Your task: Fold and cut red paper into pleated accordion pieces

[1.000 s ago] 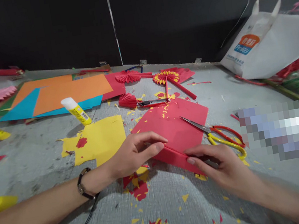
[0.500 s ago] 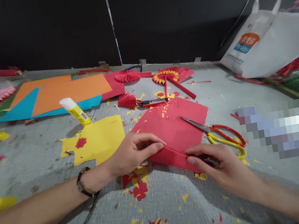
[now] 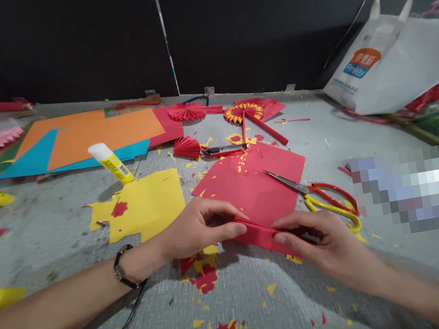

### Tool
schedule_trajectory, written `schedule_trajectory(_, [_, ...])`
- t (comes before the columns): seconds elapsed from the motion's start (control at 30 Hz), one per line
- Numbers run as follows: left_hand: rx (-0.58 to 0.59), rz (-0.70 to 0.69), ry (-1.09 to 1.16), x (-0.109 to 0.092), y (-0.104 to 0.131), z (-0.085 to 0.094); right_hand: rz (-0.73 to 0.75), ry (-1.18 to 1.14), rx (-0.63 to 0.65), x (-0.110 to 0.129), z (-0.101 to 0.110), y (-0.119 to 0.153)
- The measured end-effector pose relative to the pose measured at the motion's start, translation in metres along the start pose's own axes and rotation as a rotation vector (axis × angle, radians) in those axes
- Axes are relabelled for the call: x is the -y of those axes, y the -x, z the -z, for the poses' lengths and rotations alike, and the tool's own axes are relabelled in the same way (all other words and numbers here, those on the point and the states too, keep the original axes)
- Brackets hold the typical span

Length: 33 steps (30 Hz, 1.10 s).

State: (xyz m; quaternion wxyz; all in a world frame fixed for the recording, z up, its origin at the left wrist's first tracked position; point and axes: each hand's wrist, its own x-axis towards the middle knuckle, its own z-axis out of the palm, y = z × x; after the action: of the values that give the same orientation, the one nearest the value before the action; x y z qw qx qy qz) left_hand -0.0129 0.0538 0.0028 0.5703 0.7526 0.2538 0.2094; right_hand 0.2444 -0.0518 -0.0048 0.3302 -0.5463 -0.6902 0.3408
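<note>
Between my two hands is a red paper [image 3: 260, 236] with a narrow folded edge. My left hand [image 3: 200, 225], with a dark cord bracelet at its wrist, pinches the fold's left end between thumb and fingers. The right end is gripped by my right hand [image 3: 320, 238], its thumb in front. Behind the fold a red sheet [image 3: 244, 188] lies flat with yellow scraps on it; I cannot tell whether it is the same piece. Scissors [image 3: 307, 190] with red and yellow handles rest partly on this sheet, just beyond my right hand.
A cut yellow sheet [image 3: 153, 198] and a standing glue stick [image 3: 112, 163] are on the left. Farther back lie orange sheets [image 3: 105, 136], a utility knife [image 3: 223, 150] and a pleated paper rosette [image 3: 243, 112]. A white bag [image 3: 388, 66] stands at the right. Paper scraps litter the table.
My left thumb has slid slightly down along the front of the red paper, and its fingers have shifted at the fold. My right hand stays nearly still.
</note>
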Motion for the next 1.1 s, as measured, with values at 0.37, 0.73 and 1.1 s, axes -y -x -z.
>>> schedule_trajectory(0.37, [0.028, -0.012, -0.054, 0.0067, -0.0002, 0.0004, 0.027, 0.049, 0.003, 0.0015, -0.0011, -0.0001])
schedule_trajectory(0.73, [0.067, 0.002, -0.04, 0.0029, -0.0009, 0.0, 0.053, 0.08, -0.019, 0.0045, -0.0028, 0.002])
schedule_trajectory(1.1, [0.106, -0.051, -0.119, 0.0031, -0.0011, -0.0002, 0.024, 0.033, 0.074, 0.0088, -0.0057, -0.0001])
